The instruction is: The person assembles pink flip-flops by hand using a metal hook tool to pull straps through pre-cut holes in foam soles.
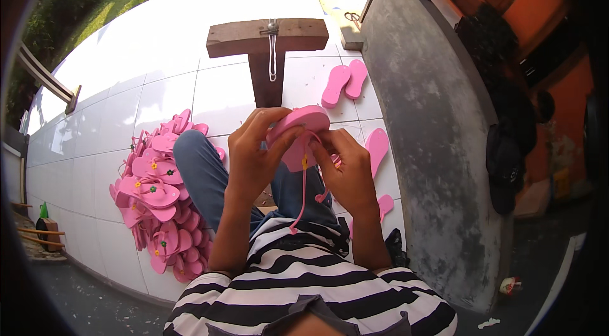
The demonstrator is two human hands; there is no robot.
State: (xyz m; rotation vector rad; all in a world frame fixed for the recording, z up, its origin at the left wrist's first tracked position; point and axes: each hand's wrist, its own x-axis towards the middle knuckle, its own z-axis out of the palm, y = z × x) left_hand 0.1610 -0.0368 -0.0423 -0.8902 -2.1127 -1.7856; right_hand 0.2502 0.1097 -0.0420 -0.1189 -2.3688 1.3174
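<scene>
Pink sole in gripping left hand, pink strap in pinching right hand, sandal heap alongside.

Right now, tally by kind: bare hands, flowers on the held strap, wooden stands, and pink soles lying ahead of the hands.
Hands (left hand, right hand): 2
Yellow flower on the held strap: 1
Wooden stand: 1
Pink soles ahead of the hands: 2
Total: 6
</scene>
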